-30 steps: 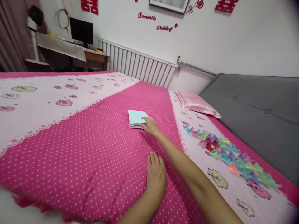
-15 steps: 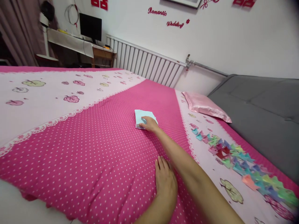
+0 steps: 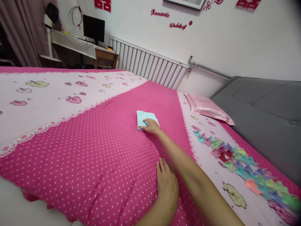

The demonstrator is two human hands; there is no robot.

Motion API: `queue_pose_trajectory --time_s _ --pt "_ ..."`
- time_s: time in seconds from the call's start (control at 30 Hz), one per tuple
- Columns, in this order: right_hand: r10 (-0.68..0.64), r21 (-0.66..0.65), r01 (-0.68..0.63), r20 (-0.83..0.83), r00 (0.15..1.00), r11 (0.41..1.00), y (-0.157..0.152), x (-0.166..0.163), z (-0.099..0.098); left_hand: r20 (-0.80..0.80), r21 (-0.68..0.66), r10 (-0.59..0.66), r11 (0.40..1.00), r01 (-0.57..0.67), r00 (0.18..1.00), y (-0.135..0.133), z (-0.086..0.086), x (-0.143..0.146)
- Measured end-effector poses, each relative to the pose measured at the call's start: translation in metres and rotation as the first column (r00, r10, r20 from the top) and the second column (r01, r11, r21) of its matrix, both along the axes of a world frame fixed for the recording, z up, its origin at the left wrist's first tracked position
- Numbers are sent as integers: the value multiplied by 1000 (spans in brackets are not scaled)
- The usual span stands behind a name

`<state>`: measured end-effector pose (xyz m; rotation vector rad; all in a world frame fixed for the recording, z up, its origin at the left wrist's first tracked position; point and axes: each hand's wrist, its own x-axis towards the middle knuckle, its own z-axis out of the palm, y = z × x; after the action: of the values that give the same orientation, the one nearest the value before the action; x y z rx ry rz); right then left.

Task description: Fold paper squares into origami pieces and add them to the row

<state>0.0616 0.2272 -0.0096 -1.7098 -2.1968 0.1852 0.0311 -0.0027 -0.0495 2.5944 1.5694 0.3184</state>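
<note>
On the pink polka-dot part of the bedspread [image 3: 98,147] lies a small stack of light blue square paper [image 3: 143,115]. My right hand [image 3: 152,126] reaches over to it and grips its near right side, one finger on top and another digit at the front edge. The rest of those fingers are hidden. My left hand [image 3: 166,182] rests palm down on the bedspread closer to me, fingers stretched out, holding nothing. Its thumb side is partly covered by my right forearm. Many folded paper pieces [image 3: 241,171] in mixed colours sit in rows to the right.
A pink satin pillow [image 3: 208,108] lies near the grey padded headboard [image 3: 265,106]. Behind the bed runs a white radiator [image 3: 148,64]. At the far left stand a desk [image 3: 72,42] with a monitor [image 3: 94,28] and a fan [image 3: 51,12].
The view has shifted slightly, so the scene sits a little to the right and lower. Both hands keep their places, and the right one stays on the paper stack.
</note>
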Motion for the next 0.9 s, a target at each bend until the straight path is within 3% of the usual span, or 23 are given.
queue_pose_trajectory --time_s 0.33,0.63,0.9 --pt "-37 -80 39 28 999 996 5 5 1 19 -12 -2 1000 2 1000 0 5 -3" --pt "-11 -85 26 169 986 996 -3 0 8 -15 -45 15 999 -16 1000 0 9 -3" --pt "-41 -105 66 225 973 992 -12 -2 12 -72 -88 -41 995 35 997 0 14 -7"
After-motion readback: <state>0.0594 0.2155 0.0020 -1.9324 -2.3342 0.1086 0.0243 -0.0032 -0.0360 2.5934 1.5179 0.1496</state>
